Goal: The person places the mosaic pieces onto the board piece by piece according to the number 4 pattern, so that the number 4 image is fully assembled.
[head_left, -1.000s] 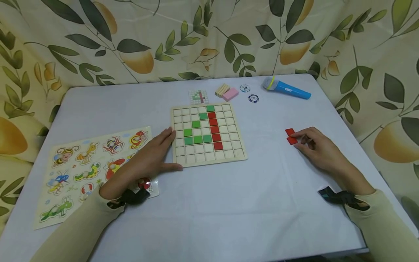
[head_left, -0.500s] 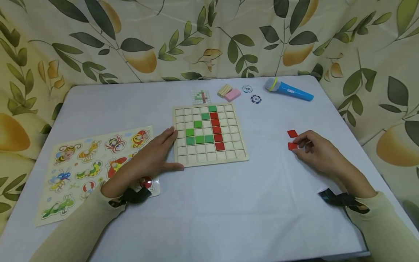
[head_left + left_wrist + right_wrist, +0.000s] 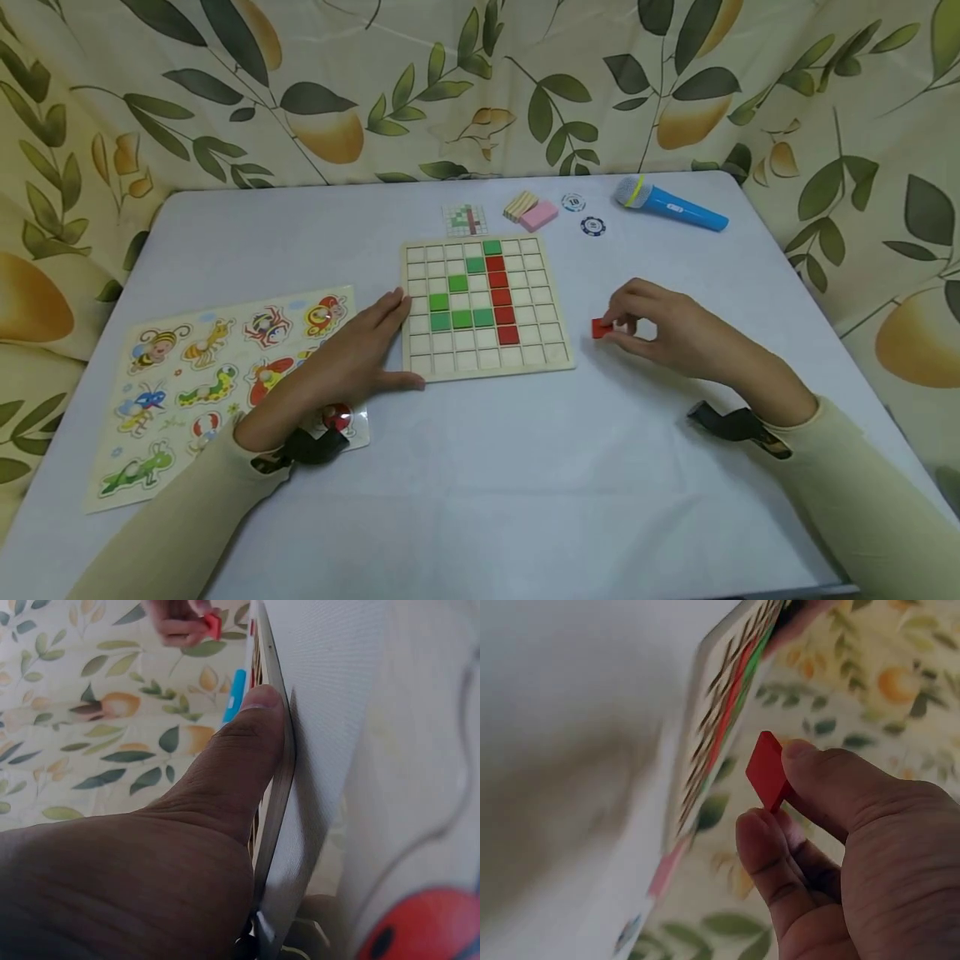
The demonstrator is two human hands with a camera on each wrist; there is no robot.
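A square wooden grid board [image 3: 441, 362] lies on the table, with red tiles [image 3: 502, 297] in one column and green tiles [image 3: 461, 319] in a stepped pattern to their left. My left hand [image 3: 341, 354] rests at the board's left side, fingers straight along the edge and thumb stretched out at the near left corner. In the left wrist view the thumb [image 3: 244, 742] touches the board's rim. My right hand [image 3: 667, 329] pinches a red square tile [image 3: 766, 771] between thumb and fingertips, just right of the board.
A sheet of insect pictures [image 3: 198, 354] lies left, partly under my left forearm. Behind the board are a small pattern card [image 3: 465, 220], a striped block [image 3: 519, 205], a pink block [image 3: 539, 216], two round chips [image 3: 592, 226] and a blue toy microphone [image 3: 678, 205].
The two red tiles that lay at the right are gone from the table there. My right hand has moved left toward the board, pinching red. My left hand stays in place.
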